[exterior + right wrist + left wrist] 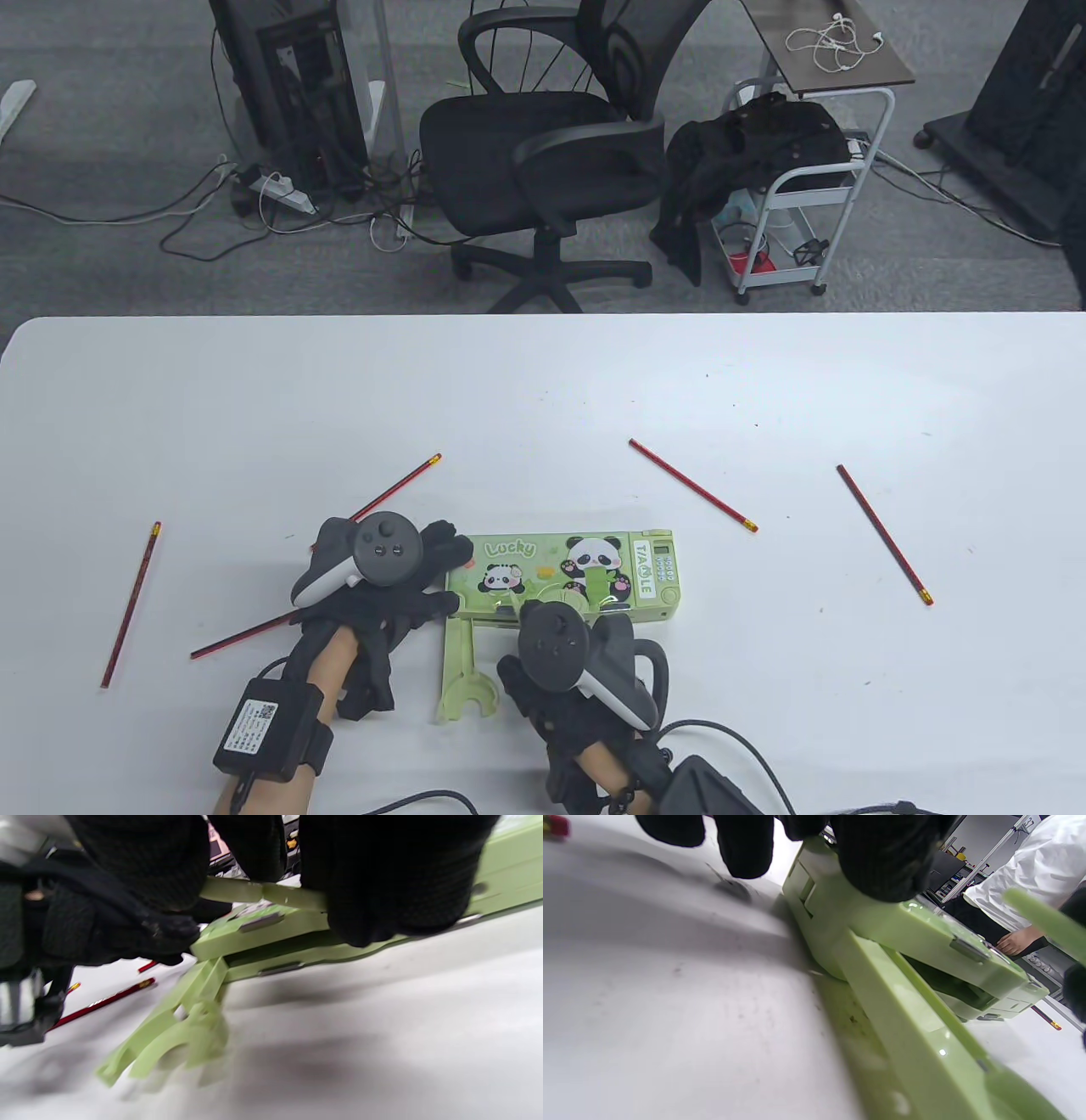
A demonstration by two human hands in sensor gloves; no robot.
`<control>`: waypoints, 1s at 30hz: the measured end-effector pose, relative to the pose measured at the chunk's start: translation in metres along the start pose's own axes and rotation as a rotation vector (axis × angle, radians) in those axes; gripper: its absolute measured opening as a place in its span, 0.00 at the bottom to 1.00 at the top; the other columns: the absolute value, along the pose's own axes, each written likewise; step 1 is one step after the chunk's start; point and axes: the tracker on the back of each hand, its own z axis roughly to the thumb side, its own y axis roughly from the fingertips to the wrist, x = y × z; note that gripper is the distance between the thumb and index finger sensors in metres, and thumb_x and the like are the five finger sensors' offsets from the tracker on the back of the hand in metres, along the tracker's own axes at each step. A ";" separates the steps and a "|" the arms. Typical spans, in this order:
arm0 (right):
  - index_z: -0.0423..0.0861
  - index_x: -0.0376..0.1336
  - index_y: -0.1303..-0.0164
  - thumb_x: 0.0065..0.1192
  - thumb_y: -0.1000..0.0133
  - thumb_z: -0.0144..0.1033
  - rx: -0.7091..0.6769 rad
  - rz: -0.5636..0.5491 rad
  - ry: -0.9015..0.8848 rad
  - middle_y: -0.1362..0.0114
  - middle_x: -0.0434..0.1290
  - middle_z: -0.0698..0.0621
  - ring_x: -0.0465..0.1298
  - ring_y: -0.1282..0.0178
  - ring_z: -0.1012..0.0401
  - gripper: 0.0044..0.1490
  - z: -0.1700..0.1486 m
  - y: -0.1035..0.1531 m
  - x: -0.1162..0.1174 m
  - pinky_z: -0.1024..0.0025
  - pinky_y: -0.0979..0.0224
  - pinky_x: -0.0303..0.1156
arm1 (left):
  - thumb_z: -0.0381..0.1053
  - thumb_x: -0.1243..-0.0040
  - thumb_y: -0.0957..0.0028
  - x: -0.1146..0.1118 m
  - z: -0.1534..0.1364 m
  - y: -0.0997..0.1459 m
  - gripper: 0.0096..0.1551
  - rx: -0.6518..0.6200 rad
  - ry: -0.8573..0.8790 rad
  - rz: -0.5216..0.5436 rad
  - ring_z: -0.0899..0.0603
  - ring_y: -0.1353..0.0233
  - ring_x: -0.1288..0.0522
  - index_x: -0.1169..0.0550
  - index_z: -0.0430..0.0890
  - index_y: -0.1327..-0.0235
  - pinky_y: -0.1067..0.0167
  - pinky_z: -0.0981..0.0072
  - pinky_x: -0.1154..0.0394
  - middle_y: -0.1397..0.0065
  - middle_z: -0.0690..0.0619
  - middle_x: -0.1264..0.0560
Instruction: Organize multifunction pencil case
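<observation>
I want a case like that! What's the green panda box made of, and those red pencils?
The pencil case looks like hard, glossy plastic: the left wrist view shows shiny glints on its smooth moulded edges. The panda picture on its lid seems printed. The red pencils, like this one, are probably painted wood with a gold band at one end, though they are too thin to tell for sure.

The green pencil case (564,577) reads "Lucky" at its lid's left end and "TIA LE", one letter unclear, near the right.

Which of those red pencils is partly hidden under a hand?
The long red pencil running under the left hand, beside the green pencil case. The other three pencils lie uncovered, away from both hands.
</observation>
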 end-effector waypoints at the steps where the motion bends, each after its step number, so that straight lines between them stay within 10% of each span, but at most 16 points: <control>1: 0.33 0.59 0.21 0.65 0.41 0.49 -0.007 0.024 0.002 0.32 0.68 0.21 0.82 0.45 0.35 0.46 0.005 -0.001 0.004 0.47 0.42 0.85 | 0.51 0.37 0.44 0.000 0.000 0.000 0.40 0.000 -0.001 -0.001 0.33 0.16 0.33 0.40 0.56 0.19 0.27 0.29 0.39 0.10 0.47 0.49; 30: 0.31 0.65 0.27 0.58 0.40 0.56 -0.077 0.128 0.141 0.38 0.76 0.29 0.85 0.52 0.41 0.46 0.046 -0.016 0.033 0.53 0.50 0.86 | 0.51 0.38 0.44 0.001 0.002 -0.001 0.40 0.007 -0.007 -0.014 0.33 0.16 0.34 0.41 0.56 0.19 0.27 0.27 0.39 0.10 0.47 0.50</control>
